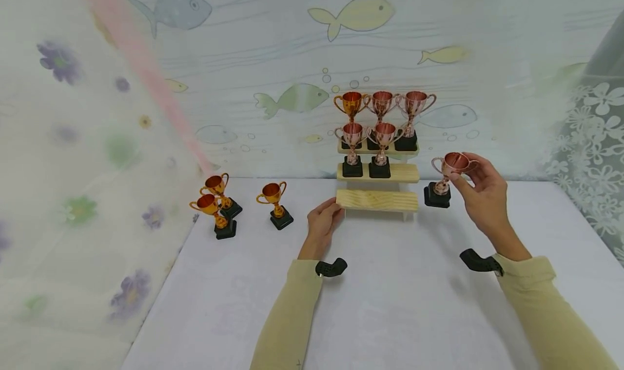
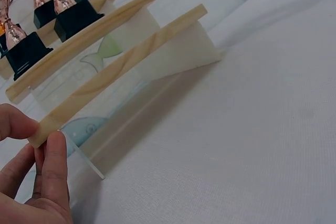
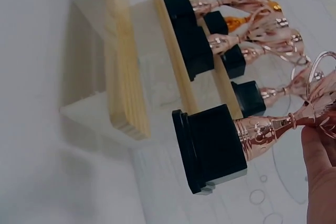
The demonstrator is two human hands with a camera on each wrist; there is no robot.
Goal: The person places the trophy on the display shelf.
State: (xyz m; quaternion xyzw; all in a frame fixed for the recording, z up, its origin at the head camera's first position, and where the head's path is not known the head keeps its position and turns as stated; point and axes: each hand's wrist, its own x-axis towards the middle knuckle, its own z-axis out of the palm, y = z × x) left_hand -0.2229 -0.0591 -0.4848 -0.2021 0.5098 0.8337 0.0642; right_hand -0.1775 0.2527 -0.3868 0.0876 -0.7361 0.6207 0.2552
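My right hand (image 1: 485,194) pinches a rose-gold trophy cup (image 1: 442,181) with a black base by its bowl, held upright above the table to the right of the three-step stand (image 1: 377,200). In the right wrist view the cup's base (image 3: 212,145) appears large, close to the steps. At the stand's left end, my left hand (image 1: 324,222) grips the corner of the lowest wooden step (image 2: 113,72) between thumb and fingers. Nothing stands on that step. Two rose-gold trophies (image 1: 381,153) occupy the middle step. Behind them, the top step bears one gold and two rose-gold trophies (image 1: 412,115).
Three gold trophies stand on the left of the white-covered table (image 1: 390,305): two close together (image 1: 224,225), and one (image 1: 277,210) nearer the stand. A fish-printed curtain (image 1: 273,50) hangs right behind the stand. Flowered cloth (image 1: 97,196) borders the left side, and lace (image 1: 597,142) the right.
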